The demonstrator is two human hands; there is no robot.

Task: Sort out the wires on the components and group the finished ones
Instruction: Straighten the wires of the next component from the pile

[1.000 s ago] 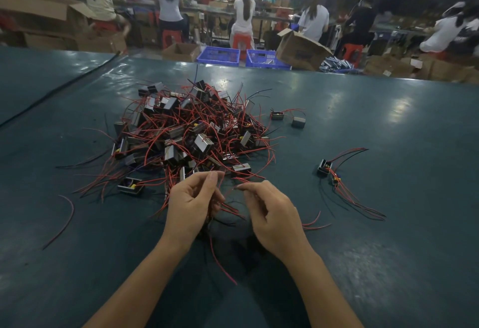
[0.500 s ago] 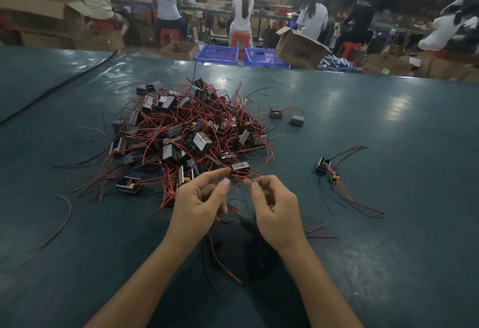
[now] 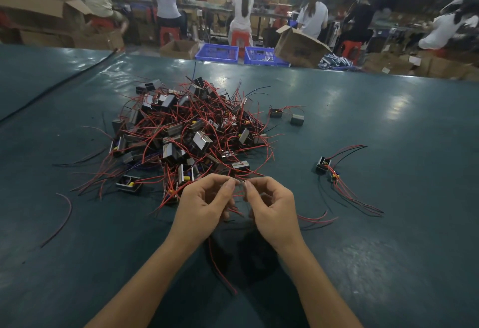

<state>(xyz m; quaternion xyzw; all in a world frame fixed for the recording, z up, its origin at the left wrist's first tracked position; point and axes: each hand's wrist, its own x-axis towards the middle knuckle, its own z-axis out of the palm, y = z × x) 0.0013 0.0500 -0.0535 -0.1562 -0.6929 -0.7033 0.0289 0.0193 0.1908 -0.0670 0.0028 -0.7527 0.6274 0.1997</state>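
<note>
The dark teal table (image 3: 388, 250) fills most of the view, its sheen catching light toward the far right. Beyond its far edge, people sit on red stools with their backs turned, among open cardboard boxes (image 3: 298, 47) and two blue baskets (image 3: 217, 52).

The pile of components (image 3: 191, 135) sits left of the table's middle, nearer the far edge than the near one. It is a heap of small metal-framed blocks tangled in red wires, with a few black ones, that fan out toward the left edge.

Two bare forearms reach in from the near edge and meet at the pile's near rim. The left hand (image 3: 202, 203) and the right hand (image 3: 272, 205) face each other, fingers curled, each thumb and forefinger pressed together on thin wire ends (image 3: 239, 194), so that the fingertips of the two hands nearly touch. Whether a component hangs below them is hidden by the hands.

The finished group (image 3: 326, 167) lies well apart from the pile, toward the right edge: two components side by side, their red and black wires trailing in a bunch toward the near right corner.

A long red wire (image 3: 220, 268) runs from under the hands toward the near edge. A loose curved wire (image 3: 64, 213) lies alone toward the left edge. A few short red strands (image 3: 316, 220) lie just right of the right hand.

On the pile's far right side lie a wired stray component (image 3: 275, 113) and a bare grey block (image 3: 297, 119), close together.
</note>
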